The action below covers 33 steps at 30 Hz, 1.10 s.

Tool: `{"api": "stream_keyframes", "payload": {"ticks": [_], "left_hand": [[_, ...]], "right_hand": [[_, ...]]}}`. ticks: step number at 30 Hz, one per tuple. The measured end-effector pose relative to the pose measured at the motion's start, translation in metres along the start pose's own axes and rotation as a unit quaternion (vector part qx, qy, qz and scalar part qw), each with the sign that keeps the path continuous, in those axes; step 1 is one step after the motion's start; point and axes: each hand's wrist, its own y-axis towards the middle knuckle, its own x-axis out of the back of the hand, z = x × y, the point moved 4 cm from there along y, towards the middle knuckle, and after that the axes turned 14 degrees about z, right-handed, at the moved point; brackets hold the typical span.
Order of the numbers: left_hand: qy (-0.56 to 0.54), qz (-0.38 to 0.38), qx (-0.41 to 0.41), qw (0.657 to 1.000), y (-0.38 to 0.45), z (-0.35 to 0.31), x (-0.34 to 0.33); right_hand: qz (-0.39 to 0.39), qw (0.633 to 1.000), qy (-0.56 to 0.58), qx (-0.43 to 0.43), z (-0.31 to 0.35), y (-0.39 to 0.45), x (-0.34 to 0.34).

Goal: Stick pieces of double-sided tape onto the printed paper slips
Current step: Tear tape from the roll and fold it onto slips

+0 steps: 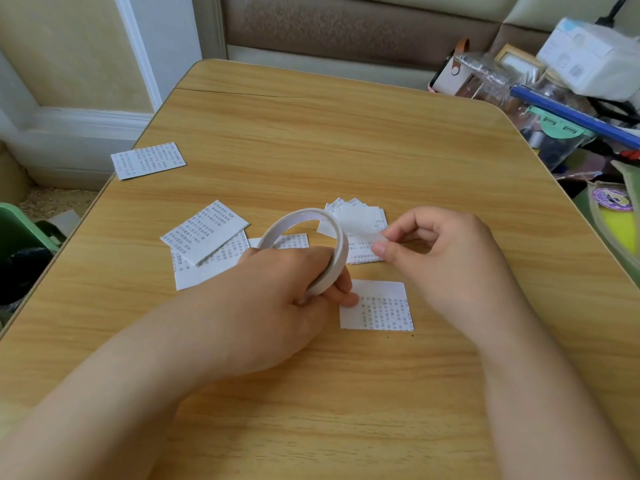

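Observation:
My left hand (280,299) grips a white roll of double-sided tape (322,237) held upright above the wooden table (346,140). A strip of tape (349,230) runs from the roll to the right. My right hand (440,258) pinches the strip's free end between thumb and forefinger. One printed paper slip (381,306) lies flat just below both hands; my left fingertips touch its left edge. A fanned stack of slips (360,216) lies behind the tape. Several more slips (204,240) overlap to the left. A single slip (147,160) sits near the table's left edge.
Cluttered items crowd the right side beyond the table edge: a clear plastic box with a green lid (557,133), a blue bar (575,116), a white carton (592,60) and a green pouch (616,216). A green bin (20,230) stands low left. A sofa (346,29) lies behind.

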Motion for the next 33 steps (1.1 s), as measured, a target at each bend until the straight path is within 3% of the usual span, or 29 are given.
{"api": "stream_keyframes", "payload": {"ticks": [5, 7, 16, 23, 33], "left_hand": [[-0.003, -0.008, -0.005, 1.000, 0.000, 0.000, 0.001], [0.000, -0.010, -0.008, 1.000, 0.000, 0.001, 0.000], [-0.015, -0.006, -0.008, 1.000, 0.000, 0.004, -0.001], [-0.030, -0.016, -0.019, 0.999, 0.001, 0.004, -0.001], [-0.050, -0.079, 0.000, 0.996, -0.006, 0.005, 0.005]], "right_hand": [[-0.104, 0.989, 0.091, 0.047, 0.009, -0.010, 0.018], [-0.112, 0.983, 0.140, 0.037, 0.009, -0.016, 0.026], [0.095, 0.964, 0.234, -0.083, -0.009, -0.039, 0.007], [0.039, 0.994, 0.089, -0.045, -0.017, -0.042, 0.002], [0.006, 0.999, -0.041, -0.027, -0.008, -0.042, -0.002]]}}
